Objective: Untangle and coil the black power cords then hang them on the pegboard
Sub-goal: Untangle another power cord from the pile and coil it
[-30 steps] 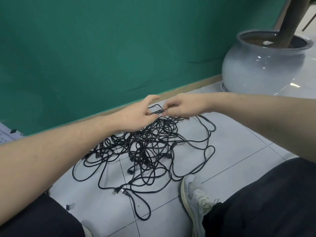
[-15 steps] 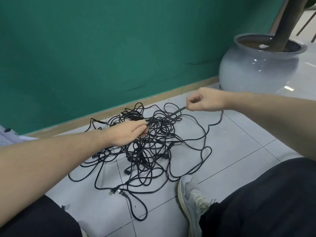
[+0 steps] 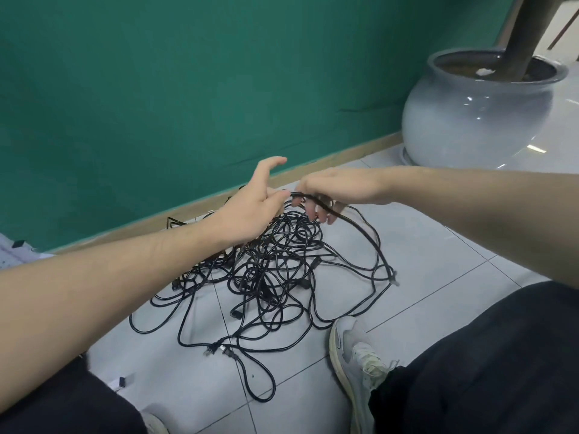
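From the head view this job has barely started, I'd say: nothing's coiled, nothing's hung, and the thin black rubbery power cords (image 3: 275, 277) are one knotted heap on the pale grey tiled floor (image 3: 423, 255), just below both sets of fingers. One strand is lifted off the top, with the right hand (image 3: 341, 187) curled round it and the left hand (image 3: 250, 211) pinching its end, thumb sticking up. Loose loops sprawl away beneath the fingers, plug ends poking out.
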### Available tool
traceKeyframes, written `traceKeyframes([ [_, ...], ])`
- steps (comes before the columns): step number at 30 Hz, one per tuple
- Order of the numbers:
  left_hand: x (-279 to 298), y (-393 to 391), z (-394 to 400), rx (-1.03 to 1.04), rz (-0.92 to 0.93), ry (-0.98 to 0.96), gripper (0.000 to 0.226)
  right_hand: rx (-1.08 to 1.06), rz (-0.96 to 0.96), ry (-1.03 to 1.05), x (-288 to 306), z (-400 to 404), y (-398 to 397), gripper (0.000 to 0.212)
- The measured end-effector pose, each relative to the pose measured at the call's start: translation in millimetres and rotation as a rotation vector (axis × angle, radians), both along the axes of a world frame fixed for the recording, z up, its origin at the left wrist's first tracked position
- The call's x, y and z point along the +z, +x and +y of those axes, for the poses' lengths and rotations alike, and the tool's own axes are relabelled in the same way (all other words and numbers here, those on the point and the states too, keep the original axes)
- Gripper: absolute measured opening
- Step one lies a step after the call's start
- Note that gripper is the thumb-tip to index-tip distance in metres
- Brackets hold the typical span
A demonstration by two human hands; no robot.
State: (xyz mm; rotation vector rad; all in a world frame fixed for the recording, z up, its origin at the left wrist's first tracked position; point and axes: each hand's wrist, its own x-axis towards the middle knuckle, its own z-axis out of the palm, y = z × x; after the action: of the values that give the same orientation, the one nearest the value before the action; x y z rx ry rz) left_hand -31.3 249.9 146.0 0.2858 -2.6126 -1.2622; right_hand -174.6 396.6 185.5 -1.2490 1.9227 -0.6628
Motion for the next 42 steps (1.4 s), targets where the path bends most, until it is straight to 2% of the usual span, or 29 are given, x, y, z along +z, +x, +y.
traceKeyframes([
  [3, -2.8, 3.9, -0.6, -0.075, -0.003, -0.003, 0.025, 0.038, 0.146, -0.131, 7.2, -6.8, 8.7, 0.028],
  [4, -3.3, 6.6, -0.7, -0.111, -0.010, -0.010, 0.026, 0.054, 0.202, -0.161, 10.1, -6.3, 9.6, 0.027],
  [6, -7.4, 9.3, -3.3, -0.210, -0.052, -0.136, 0.043, 0.076, 0.237, -0.211, 15.5, -2.5, 8.1, 0.026],
  [8, -14.1, 9.9, -9.1, -0.244, -0.188, -0.312, 0.054, 0.076, 0.217, -0.225, 20.1, 3.6, 3.4, 0.026],
  [9, -19.8, 10.1, -15.6, -0.231, -0.261, -0.368, 0.050, 0.070, 0.206, -0.219, 21.7, 7.1, 1.2, 0.025],
  [12, -39.0, 14.3, -35.1, -0.180, -0.431, -0.408, 0.038, 0.086, 0.161, -0.207, 23.0, 15.3, -2.6, 0.027],
  [15, -45.6, 20.7, -48.3, -0.116, -0.500, -0.390, 0.054, 0.067, 0.129, -0.187, 19.9, 18.4, -10.5, 0.024],
  [16, -44.6, 21.9, -51.6, -0.085, -0.488, -0.378, 0.058, 0.038, 0.122, -0.180, 18.4, 19.6, -15.0, 0.024],
  [19, -38.6, 21.1, -59.1, -0.005, -0.384, -0.304, 0.047, -0.062, 0.145, -0.174, 13.4, 26.3, -30.9, 0.028],
  [21, -34.9, 22.0, -61.2, 0.041, -0.319, -0.248, 0.048, -0.105, 0.200, -0.142, 6.9, 32.1, -40.4, 0.032],
  [24, -29.4, 23.1, -61.8, 0.067, -0.271, -0.249, 0.054, -0.104, 0.333, 0.026, -8.9, 39.8, -52.8, 0.027],
  [28, -12.8, 10.9, -45.2, 0.091, -0.228, -0.315, 0.041, -0.069, 0.329, 0.205, -19.1, 41.9, -54.9, 0.018],
  [30, -3.4, 3.1, -31.2, 0.092, -0.203, -0.326, 0.032, -0.026, 0.320, 0.181, -16.4, 33.0, -44.4, 0.017],
  [33, 6.2, -6.4, -10.6, 0.095, -0.191, -0.340, 0.033, -0.028, 0.168, 0.037, -5.7, 12.1, -21.7, 0.016],
  [34, 7.8, -7.7, -5.0, 0.101, -0.172, -0.342, 0.036, -0.012, 0.170, 0.016, -1.1, 5.5, -14.9, 0.018],
  [36, 10.0, -6.4, 2.1, 0.107, -0.130, -0.280, 0.041, 0.046, 0.326, 0.017, 7.9, -3.4, -4.6, 0.027],
  [39, 4.9, 3.2, -2.2, -0.106, -0.172, -0.194, 0.045, 0.099, 0.577, -0.028, 12.4, -3.4, -2.5, 0.054],
  [42, -11.3, 10.8, -18.0, -0.304, -0.343, -0.313, 0.053, 0.152, 0.561, -0.061, 11.8, 5.2, -6.2, 0.053],
])
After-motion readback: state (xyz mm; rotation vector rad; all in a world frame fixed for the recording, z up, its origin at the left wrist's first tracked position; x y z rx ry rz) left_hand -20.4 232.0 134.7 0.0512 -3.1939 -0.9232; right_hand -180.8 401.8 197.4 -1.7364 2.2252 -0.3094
